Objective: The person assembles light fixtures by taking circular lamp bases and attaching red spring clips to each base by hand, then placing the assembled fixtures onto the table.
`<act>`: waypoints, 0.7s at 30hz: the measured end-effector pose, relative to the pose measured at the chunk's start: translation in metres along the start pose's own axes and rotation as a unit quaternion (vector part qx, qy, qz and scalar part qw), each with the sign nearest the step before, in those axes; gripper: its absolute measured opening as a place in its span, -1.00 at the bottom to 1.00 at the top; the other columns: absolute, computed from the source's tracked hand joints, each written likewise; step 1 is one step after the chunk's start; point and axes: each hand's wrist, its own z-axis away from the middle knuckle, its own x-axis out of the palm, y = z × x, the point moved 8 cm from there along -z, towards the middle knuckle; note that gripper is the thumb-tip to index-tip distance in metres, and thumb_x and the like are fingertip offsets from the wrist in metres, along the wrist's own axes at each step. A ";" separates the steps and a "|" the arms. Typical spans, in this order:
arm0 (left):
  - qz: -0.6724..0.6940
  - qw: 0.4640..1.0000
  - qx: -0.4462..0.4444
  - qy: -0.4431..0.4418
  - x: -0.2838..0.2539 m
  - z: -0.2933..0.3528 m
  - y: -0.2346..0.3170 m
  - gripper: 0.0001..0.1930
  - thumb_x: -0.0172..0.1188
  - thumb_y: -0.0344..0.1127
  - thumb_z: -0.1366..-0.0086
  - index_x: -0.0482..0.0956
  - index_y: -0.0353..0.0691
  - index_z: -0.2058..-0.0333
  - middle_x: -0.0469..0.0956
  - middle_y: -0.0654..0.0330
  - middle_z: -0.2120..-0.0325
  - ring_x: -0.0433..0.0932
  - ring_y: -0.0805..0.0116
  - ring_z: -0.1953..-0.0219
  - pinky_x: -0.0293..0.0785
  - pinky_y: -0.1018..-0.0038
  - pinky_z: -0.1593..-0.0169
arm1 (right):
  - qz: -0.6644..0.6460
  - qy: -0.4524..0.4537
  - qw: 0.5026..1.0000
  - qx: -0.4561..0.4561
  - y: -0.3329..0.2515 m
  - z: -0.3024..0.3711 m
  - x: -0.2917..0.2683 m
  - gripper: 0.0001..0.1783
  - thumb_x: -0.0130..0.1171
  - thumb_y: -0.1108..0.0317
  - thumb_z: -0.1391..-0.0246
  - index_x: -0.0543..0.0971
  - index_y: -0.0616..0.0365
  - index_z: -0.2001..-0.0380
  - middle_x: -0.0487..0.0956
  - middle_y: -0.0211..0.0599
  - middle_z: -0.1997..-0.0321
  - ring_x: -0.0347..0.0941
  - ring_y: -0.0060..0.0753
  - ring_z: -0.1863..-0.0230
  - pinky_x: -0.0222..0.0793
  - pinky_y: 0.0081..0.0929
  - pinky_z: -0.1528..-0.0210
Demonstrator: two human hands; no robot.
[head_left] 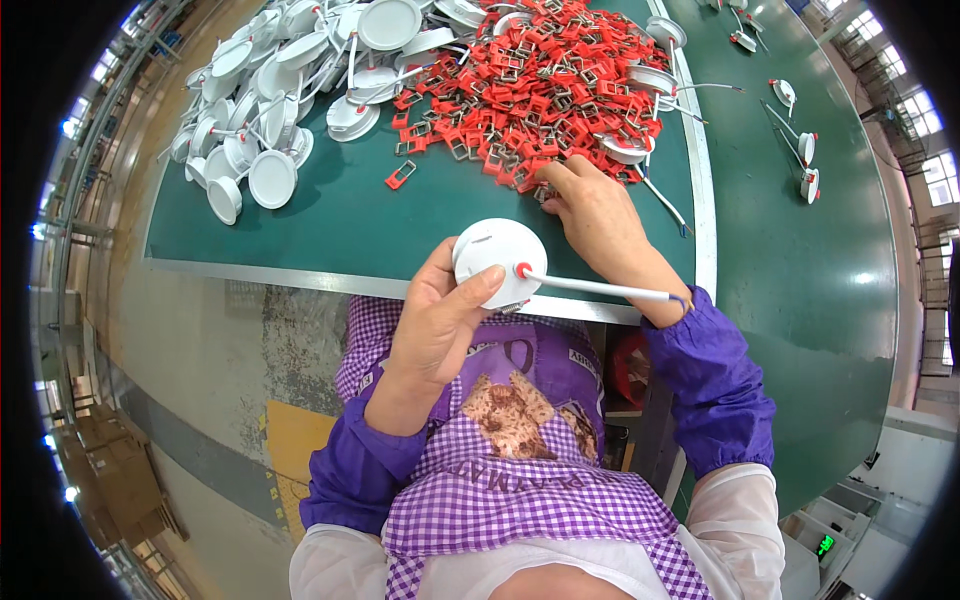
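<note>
left hand [440, 320] grips the white round lamp housing [497, 258] at 6 o'clock. right hand [598, 215], fingers curled, picks in the red clip pile [530, 80] at 12 o'clock; whether it holds one cannot be told. step: clip fitting; next move likely needs one clip isolated.

Head camera looks steeply down, close over the green worktable [340, 225].

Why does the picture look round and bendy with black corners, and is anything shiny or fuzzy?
Head view: a fisheye lens curves the green table's pale edge and leaves black corners; window glare burns out at the right rim; the left hand, round white plastic lamp housing and heap of red plastic clips look sharp.
</note>
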 end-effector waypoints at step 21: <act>-0.154 0.986 0.055 0.020 0.020 -0.013 -0.002 -0.64 0.31 -0.54 -0.16 0.49 -0.29 0.05 0.58 0.24 0.22 0.57 0.55 0.21 0.55 0.59 0.15 | -0.271 0.106 0.956 -0.037 -0.030 0.052 -0.053 -0.84 0.31 0.57 0.04 0.61 0.29 0.31 0.62 -0.21 0.30 0.60 -0.32 0.31 0.49 -0.47 0.29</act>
